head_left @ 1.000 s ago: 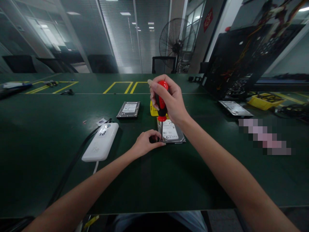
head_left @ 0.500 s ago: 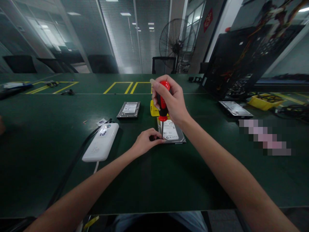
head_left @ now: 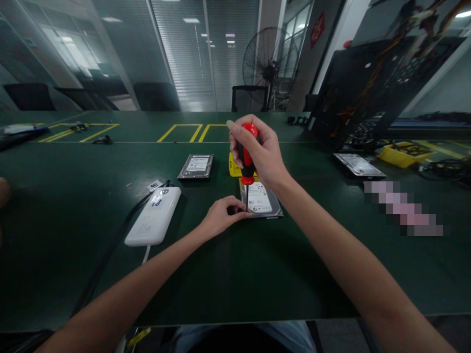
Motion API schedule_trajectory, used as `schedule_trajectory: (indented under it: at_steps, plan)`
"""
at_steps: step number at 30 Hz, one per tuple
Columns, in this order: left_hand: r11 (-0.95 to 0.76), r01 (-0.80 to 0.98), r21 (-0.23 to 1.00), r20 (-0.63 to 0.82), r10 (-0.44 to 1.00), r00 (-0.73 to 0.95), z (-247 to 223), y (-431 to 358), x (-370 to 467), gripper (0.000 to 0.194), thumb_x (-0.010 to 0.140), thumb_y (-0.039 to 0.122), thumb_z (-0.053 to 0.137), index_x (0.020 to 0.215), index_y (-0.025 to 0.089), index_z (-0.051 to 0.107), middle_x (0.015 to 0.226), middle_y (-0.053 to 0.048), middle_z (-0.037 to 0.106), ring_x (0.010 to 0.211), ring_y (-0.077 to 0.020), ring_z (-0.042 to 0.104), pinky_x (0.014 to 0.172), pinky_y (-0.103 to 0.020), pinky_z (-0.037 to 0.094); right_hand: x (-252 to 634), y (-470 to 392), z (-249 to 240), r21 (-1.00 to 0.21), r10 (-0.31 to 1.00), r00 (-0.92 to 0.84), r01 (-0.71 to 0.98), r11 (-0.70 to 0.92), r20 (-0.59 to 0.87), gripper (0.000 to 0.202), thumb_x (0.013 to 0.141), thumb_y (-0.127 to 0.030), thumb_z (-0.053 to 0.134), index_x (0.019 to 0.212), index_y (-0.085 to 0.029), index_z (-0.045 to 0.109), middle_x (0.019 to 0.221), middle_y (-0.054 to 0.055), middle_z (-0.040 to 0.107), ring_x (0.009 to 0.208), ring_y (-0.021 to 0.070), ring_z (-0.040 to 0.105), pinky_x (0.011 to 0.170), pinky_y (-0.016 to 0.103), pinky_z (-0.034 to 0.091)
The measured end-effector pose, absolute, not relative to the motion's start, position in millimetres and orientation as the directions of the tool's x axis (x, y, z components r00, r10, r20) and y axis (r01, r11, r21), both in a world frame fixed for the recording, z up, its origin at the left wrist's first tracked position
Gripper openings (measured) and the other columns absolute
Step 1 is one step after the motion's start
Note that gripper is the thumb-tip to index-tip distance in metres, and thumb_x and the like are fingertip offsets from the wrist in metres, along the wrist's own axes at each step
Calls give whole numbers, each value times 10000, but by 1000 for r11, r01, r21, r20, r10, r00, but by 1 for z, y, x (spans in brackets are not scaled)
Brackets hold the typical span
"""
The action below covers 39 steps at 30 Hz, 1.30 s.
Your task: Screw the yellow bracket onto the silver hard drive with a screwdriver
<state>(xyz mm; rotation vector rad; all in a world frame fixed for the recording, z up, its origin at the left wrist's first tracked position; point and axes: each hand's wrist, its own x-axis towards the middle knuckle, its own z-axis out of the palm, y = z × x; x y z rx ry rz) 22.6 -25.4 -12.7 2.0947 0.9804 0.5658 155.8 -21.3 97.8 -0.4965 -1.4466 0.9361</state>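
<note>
My right hand [head_left: 259,152] is wrapped round the red and black handle of a screwdriver [head_left: 247,164]. The screwdriver stands upright, its tip down at the near left corner of a hard drive [head_left: 261,198]. That drive lies flat on the green table, with a white label facing up. At the same corner my left hand [head_left: 224,213] is closed, thumb and fingers gripping the drive's edge close to the screwdriver tip. What exactly lies under the tip is too small to see. Just behind the drive sits a yellow object [head_left: 234,166], partly hidden by my right hand.
A second hard drive [head_left: 196,166] lies further back, and a third drive [head_left: 358,165] lies right. The white power bank [head_left: 154,215] with cables is left of my hands. A yellow tray [head_left: 405,154] and open computer case [head_left: 353,98] stand right. Another person's hand [head_left: 3,191] shows at the left edge.
Both my hands, the screwdriver and the drive stay almost in place. At the left edge, the other person's hand has come slightly further into view.
</note>
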Motion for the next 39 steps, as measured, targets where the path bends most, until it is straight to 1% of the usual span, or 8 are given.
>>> schedule_trajectory:
  at_steps: [4,12,16,21,25,30,39]
  plan:
    - [-438,451,777,84,783,616,-13,-24,22,255,779,415,634,887,190,682,857,-26,579,777,-162,516,704,-291,396,156,-20,97,-794,797,-116,-250,554,593,311,761,-504,618,774,-220,493,643,-55,500,519,53,462,427,181,369]
    - [-465,444,766,82,755,651,-14,-19,14,337,703,442,706,935,201,668,913,-29,574,806,-172,521,728,-295,404,157,-17,96,-795,803,-120,-287,535,584,296,775,-475,618,758,-215,477,657,-52,500,517,46,455,438,188,367]
    - [-475,426,770,93,744,662,-15,-19,14,321,718,440,695,923,193,665,920,-28,582,807,-168,526,727,-292,401,157,-18,96,-794,803,-123,-294,532,583,280,784,-461,611,757,-216,479,660,-51,499,515,47,454,433,191,364]
    - [-462,439,770,84,757,648,-14,-21,17,303,762,460,647,903,194,682,875,-24,579,786,-164,527,709,-291,396,157,-20,97,-789,791,-150,-301,535,593,278,776,-459,618,760,-214,488,656,-47,504,514,51,456,424,192,362]
    - [-435,440,786,62,763,644,-13,-22,18,252,802,401,612,915,195,703,872,-30,596,777,-162,524,701,-296,392,157,-20,97,-795,795,-149,-289,533,587,289,775,-470,614,756,-215,479,658,-46,505,516,51,453,421,192,360]
    - [-412,431,803,60,774,630,-14,-22,20,229,796,365,623,897,183,720,835,-30,596,736,-150,512,691,-295,394,156,-20,96,-766,766,-155,-313,561,624,276,794,-456,598,762,-207,484,649,-46,498,501,47,449,405,189,351]
    - [-429,437,790,87,785,613,-12,-24,21,189,794,323,629,872,174,716,832,-29,598,747,-151,518,691,-289,396,155,-19,95,-773,769,-148,-278,571,622,282,805,-456,586,767,-208,456,659,-52,488,502,36,436,408,173,341]
